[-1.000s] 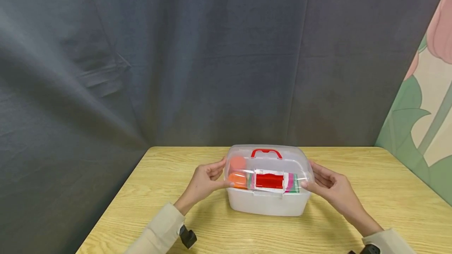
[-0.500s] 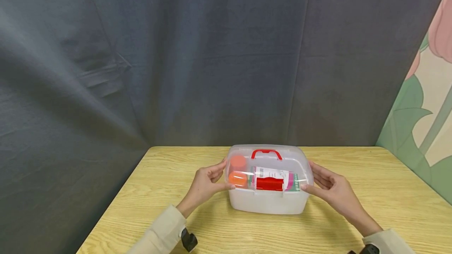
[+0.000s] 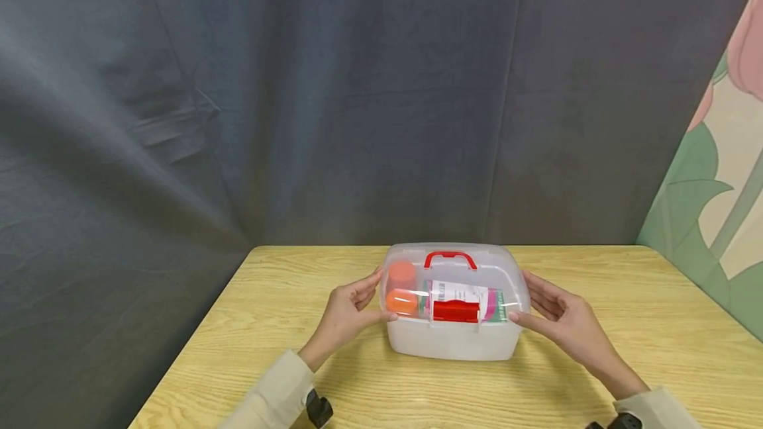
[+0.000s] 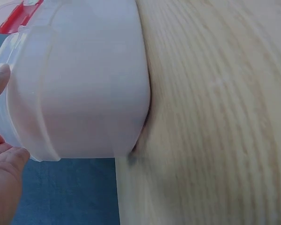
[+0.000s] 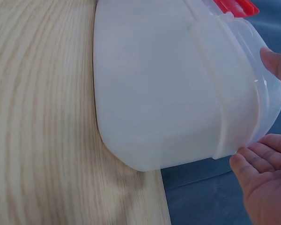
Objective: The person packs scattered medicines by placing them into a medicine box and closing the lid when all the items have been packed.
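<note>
A translucent white plastic storage box (image 3: 451,344) with a clear domed lid (image 3: 501,267) stands on the wooden table. The lid carries a red handle (image 3: 450,258) on top and a red latch (image 3: 456,310) in front. Through the lid, two orange round objects (image 3: 402,302) show at left, beside a white, pink and green packet (image 3: 493,304). At the lid's left end my left hand (image 3: 344,315) holds it, thumb in front, fingers along the side. My right hand (image 3: 566,316) grips the opposite end the same way. In both wrist views, thumb and fingers sit at the lid's edges.
The light wooden table (image 3: 268,303) extends to both sides of the box, its far edge just behind it. Beyond hangs a dark grey-blue curtain (image 3: 381,98). A flower-patterned panel (image 3: 715,184) borders the right side.
The red latch now sits lower against the box front, baring more of the packet's label above it. Both hands keep their hold, with the left thumb slightly lower.
</note>
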### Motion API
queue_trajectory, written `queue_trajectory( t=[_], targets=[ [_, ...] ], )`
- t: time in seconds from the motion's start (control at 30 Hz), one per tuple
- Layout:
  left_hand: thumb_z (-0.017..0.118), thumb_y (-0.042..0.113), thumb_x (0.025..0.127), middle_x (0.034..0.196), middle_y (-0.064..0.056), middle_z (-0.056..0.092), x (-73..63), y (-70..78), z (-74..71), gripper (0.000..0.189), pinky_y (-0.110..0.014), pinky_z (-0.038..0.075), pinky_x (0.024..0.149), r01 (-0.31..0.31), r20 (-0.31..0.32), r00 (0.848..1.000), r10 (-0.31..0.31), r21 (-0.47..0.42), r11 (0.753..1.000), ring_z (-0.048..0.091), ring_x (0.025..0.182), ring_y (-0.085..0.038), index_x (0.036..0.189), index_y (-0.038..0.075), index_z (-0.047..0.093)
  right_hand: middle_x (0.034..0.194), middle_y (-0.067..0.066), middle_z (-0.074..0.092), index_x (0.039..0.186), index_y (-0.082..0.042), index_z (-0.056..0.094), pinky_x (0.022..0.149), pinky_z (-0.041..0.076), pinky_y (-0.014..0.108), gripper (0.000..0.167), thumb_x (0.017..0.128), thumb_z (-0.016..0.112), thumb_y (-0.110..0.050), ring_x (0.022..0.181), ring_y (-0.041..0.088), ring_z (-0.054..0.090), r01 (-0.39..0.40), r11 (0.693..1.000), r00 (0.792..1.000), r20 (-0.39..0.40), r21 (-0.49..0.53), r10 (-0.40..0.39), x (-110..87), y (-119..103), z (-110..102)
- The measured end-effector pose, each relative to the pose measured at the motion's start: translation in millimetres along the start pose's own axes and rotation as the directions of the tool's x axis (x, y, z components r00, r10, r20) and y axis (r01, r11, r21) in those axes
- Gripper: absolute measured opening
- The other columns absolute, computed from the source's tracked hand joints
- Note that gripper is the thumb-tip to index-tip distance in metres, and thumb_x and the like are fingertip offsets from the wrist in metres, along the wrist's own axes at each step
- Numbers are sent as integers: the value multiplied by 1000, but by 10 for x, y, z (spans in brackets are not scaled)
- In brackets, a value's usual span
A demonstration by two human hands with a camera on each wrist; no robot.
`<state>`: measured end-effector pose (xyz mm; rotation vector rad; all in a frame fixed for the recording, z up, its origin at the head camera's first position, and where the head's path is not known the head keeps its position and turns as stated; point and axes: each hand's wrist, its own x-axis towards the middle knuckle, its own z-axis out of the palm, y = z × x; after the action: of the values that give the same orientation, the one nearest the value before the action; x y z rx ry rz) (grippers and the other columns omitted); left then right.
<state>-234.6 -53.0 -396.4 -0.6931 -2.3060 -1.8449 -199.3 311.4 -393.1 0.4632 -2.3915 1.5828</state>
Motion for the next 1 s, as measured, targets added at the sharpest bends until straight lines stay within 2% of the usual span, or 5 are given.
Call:
queue_trajectory(
  t=[0.13,0.23,0.4,0.67,1.0],
  targets=[
    [84,14,76,144,-9,46,-26,-5,12,71,-35,40,100,-5,-12,1000,5,6,1000,44,129,-23,139,7,53,142,27,43,143,9,38,88,43,12,71,86,75,-12,114,-9,48,42,999,999,-1,-20,-42,-28,-16,22],
    [80,18,81,145,-10,44,-41,38,63,69,-36,37,103,-17,-41,999,18,25,1000,41,132,-23,141,4,49,145,27,39,145,8,35,90,41,12,72,88,73,-13,126,12,48,43,997,999,-16,-62,-44,-43,-83,63],
    [77,38,83,153,-7,33,-9,235,258,82,-45,32,108,42,-88,996,-33,111,993,30,139,-25,148,6,38,151,27,29,150,6,24,99,42,42,84,90,70,-33,133,46,33,-57,977,998,-42,-205,49,-8,-291,185],
    [75,54,76,161,-6,10,77,469,545,104,-63,32,103,215,-131,973,-190,216,952,12,144,-32,156,15,20,150,34,20,151,9,4,93,39,67,105,89,62,-53,127,51,33,-205,936,979,-51,-287,199,76,-512,376],
    [81,55,69,161,-3,4,50,447,579,119,-62,34,101,170,-116,983,-142,291,941,9,145,-32,157,14,12,155,30,7,152,3,-2,94,33,72,113,84,71,-48,131,50,25,-148,954,989,-14,-261,149,49,-459,381]
  ],
)
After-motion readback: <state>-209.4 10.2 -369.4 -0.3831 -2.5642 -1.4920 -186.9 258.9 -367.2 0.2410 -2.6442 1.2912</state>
